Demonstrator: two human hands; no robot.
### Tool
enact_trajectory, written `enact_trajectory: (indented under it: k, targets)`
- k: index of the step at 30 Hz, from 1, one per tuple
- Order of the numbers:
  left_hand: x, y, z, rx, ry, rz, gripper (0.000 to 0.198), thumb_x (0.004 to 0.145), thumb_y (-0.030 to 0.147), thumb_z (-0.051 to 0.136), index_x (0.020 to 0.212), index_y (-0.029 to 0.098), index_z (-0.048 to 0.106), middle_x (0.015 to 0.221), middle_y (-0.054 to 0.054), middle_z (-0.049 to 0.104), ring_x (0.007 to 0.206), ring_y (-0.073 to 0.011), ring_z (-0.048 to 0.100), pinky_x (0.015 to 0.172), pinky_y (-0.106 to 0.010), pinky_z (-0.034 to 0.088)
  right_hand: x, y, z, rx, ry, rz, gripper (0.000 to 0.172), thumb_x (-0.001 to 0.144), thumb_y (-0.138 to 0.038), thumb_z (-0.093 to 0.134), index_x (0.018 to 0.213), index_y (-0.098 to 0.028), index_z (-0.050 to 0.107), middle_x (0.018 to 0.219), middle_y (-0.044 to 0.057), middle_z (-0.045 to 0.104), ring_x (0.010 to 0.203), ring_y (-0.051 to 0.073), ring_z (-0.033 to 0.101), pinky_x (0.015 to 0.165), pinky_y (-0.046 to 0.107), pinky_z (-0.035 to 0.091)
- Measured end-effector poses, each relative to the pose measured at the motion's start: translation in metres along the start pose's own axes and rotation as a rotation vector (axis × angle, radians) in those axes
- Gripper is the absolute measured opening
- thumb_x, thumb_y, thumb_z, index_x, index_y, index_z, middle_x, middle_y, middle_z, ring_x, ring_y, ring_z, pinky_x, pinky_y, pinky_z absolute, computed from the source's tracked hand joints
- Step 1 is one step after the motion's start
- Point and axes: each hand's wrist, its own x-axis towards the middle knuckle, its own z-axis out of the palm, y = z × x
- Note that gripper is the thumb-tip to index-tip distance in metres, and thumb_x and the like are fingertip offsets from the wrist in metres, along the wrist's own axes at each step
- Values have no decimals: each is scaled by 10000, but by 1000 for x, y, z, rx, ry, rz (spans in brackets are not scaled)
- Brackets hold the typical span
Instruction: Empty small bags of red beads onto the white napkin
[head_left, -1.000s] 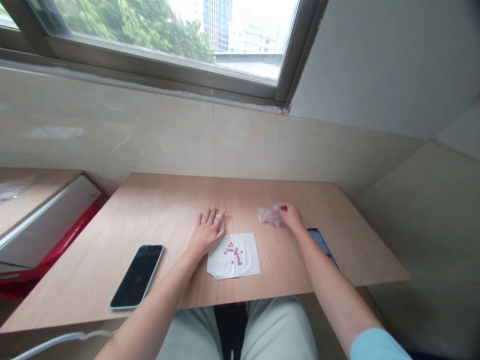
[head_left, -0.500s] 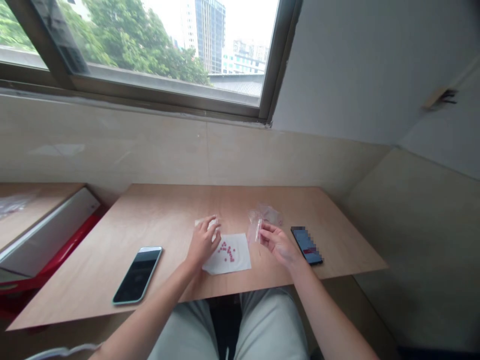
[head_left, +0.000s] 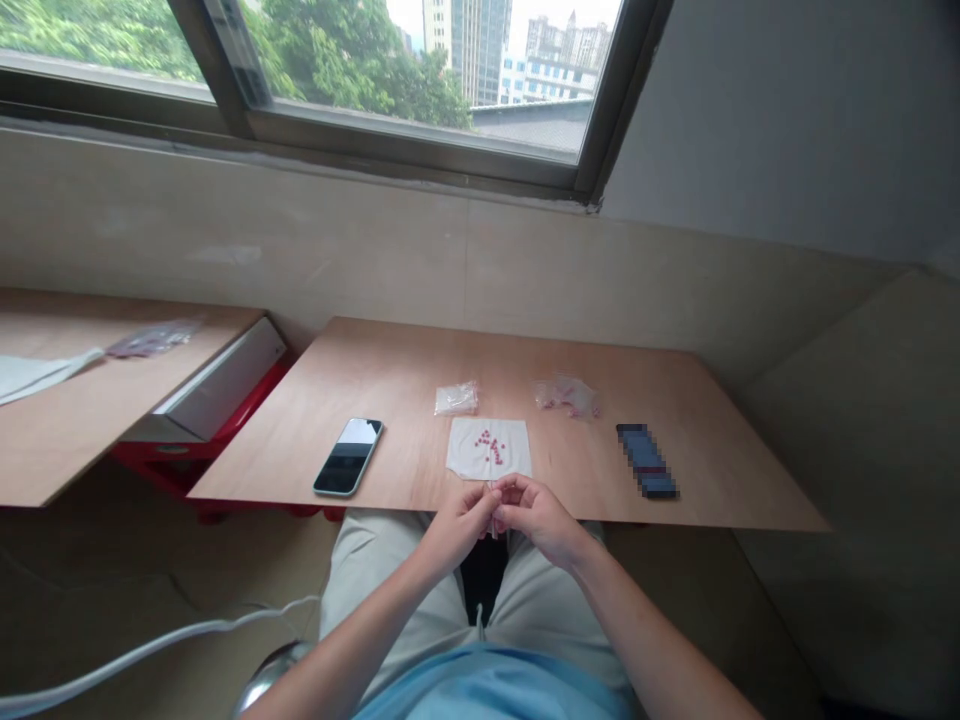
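Observation:
My left hand [head_left: 465, 518] and my right hand [head_left: 538, 515] meet at the table's front edge, fingertips pinched together. Between them is a small clear plastic bag [head_left: 493, 530], mostly hidden by the fingers. Just beyond the hands lies a white cloth-like sheet [head_left: 463, 462], with several small red beads [head_left: 491, 445] scattered on it. Behind the sheet rests a packet of clear plastic bags [head_left: 456, 399]. To its right sits a clear bag with reddish pieces inside [head_left: 568, 396].
One phone [head_left: 349, 457] lies left on the wooden table [head_left: 405, 365], another phone [head_left: 646, 462] on the right. A second table [head_left: 67, 440] stands at left, with a plastic packet [head_left: 156, 339] on it. A white cable [head_left: 165, 640] runs at lower left.
My hands have drawn back toward me and come together at the table's edge. The left hand has left the clear packet and joined the right on the small bag. The view has shifted.

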Motion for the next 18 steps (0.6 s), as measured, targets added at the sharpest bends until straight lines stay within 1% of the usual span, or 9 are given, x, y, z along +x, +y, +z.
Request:
enact_trajectory:
  k: [3,7,11,15,18]
  targets:
    - [2,-8,-4,-3,-7,22,433,1014,487,461,742,163,554,635,3,574,591,-125,520,592,-250,396,0,0,-2,9,9,17,326,800,-295,840,1030,-171,643,840,46,723,715,168,672,683,289,507]
    - [7,-15,-8,46,-22,2,418,1004,493,484,759,162,557,654,7,567,606,-124,521,602,-250,401,5,5,-8,46,58,65,356,760,-309,876,994,-165,649,855,42,722,718,166,687,708,298,529]
    - [10,-15,-10,50,-20,-15,415,974,507,538,732,171,515,639,20,541,603,-119,511,594,-241,394,9,9,-11,50,97,74,388,740,-342,892,977,-164,641,883,42,727,731,163,699,708,285,537]
    - [11,-12,-10,56,-29,-37,402,979,495,520,747,167,534,652,14,557,608,-121,513,590,-240,392,9,9,-13,14,72,48,370,758,-335,879,974,-168,629,873,34,726,743,160,698,703,272,534]
    - [10,-11,-8,55,-27,-33,397,990,477,499,749,165,547,652,12,557,615,-125,514,604,-246,401,6,9,-14,0,65,54,360,771,-323,868,983,-172,620,851,24,721,725,153,693,689,265,527]
